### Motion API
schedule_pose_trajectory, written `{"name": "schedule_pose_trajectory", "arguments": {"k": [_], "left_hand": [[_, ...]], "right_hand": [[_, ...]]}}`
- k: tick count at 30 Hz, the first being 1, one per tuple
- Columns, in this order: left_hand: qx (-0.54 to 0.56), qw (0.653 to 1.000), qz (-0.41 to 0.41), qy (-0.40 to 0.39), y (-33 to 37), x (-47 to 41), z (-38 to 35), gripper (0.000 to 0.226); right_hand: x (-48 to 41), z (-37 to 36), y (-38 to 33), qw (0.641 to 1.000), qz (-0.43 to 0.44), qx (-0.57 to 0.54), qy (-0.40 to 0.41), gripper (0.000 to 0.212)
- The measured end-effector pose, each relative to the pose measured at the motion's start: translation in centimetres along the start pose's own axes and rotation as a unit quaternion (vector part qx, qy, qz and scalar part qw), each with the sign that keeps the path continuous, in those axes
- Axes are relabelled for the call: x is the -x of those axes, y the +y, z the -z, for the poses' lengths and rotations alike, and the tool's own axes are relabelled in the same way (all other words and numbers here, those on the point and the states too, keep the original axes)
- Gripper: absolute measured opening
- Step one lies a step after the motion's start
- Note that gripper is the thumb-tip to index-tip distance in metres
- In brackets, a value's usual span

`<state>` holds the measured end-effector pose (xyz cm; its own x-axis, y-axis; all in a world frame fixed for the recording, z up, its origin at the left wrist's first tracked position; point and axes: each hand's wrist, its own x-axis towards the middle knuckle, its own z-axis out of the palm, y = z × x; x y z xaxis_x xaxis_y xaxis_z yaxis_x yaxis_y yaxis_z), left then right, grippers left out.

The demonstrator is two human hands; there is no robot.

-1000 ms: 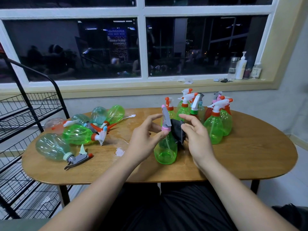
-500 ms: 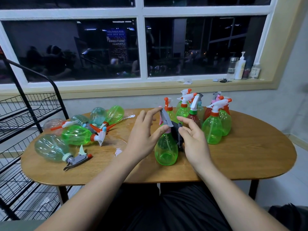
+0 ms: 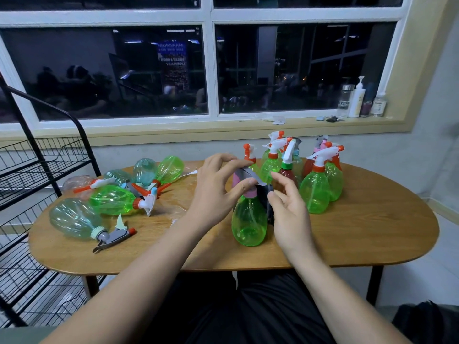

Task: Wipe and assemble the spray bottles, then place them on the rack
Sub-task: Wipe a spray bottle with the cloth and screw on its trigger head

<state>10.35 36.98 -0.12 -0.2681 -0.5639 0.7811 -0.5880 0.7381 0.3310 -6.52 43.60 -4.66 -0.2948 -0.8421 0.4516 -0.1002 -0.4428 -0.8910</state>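
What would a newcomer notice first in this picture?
The two hands at the middle of the table: the left hand pinches the grey spray head on an upright green bottle, the right hand beside it against a black cloth. Behind, a cluster of bottles stands upright; at the left, other bottles lie on their sides.
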Motion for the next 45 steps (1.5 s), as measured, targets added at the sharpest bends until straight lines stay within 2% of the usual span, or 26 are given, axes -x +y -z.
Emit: {"name": "schedule_pose_trajectory", "arguments": {"k": [5, 9, 14, 19, 25, 28, 30, 32, 33, 35, 37, 41, 45], "left_hand": [[0.005, 0.999, 0.021, 0.027, 0.7, -0.2, -0.2, 0.036], [0.048, 0.997, 0.041, 0.045, 1.2, -0.1, -0.5, 0.026], [0.058, 0.996, 0.046, 0.051, 1.6, 0.0, -0.8, 0.019], [0.057, 0.996, 0.045, 0.043, 1.7, 0.0, -0.6, 0.018], [0.05, 0.997, 0.038, 0.036, 1.5, 0.0, -0.7, 0.02], [0.052, 0.997, 0.037, 0.039, 1.5, 0.0, -0.6, 0.028], [0.09, 0.993, 0.071, 0.036, 1.6, 0.3, -0.8, 0.052], [0.168, 0.976, 0.139, 0.024, 1.5, 1.1, -1.1, 0.079], [0.2, 0.966, 0.164, 0.021, 1.4, 1.6, -1.3, 0.085], [0.243, 0.951, 0.188, 0.019, 1.1, 3.0, -2.0, 0.082], [0.266, 0.943, 0.2, 0.02, 1.0, 4.4, -2.6, 0.07], [0.263, 0.941, 0.213, 0.02, 0.9, 6.3, -3.6, 0.05], [0.236, 0.949, 0.208, 0.005, 0.7, 7.2, -4.1, 0.062]], "right_hand": [[2.7, -0.7, 0.7, 0.994, 0.026, 0.103, 0.021, 0.055], [3.1, -1.4, 0.4, 0.992, 0.036, 0.125, -0.003, 0.069], [1.9, -1.5, -1.4, 0.997, 0.04, 0.053, -0.039, 0.07], [0.3, -1.7, -2.0, 0.994, -0.032, -0.102, 0.013, 0.063], [0.3, -2.0, -1.6, 0.986, -0.057, -0.144, 0.065, 0.071], [-0.1, -1.7, -1.7, 0.99, -0.023, -0.128, 0.061, 0.065], [-0.1, -1.3, -1.4, 0.992, -0.011, -0.111, 0.065, 0.06], [-0.2, -0.7, -0.8, 0.992, -0.01, -0.095, 0.077, 0.052], [-0.1, -0.4, -0.4, 0.993, -0.01, -0.087, 0.078, 0.048], [0.1, 0.1, 0.3, 0.996, -0.008, -0.045, 0.074, 0.049], [0.3, 0.2, 0.6, 0.998, 0.004, -0.009, 0.066, 0.054], [-0.2, 0.3, 1.4, 0.998, -0.003, -0.017, 0.065, 0.058], [-0.6, 0.2, 2.1, 0.994, 0.018, 0.01, 0.106, 0.045]]}}
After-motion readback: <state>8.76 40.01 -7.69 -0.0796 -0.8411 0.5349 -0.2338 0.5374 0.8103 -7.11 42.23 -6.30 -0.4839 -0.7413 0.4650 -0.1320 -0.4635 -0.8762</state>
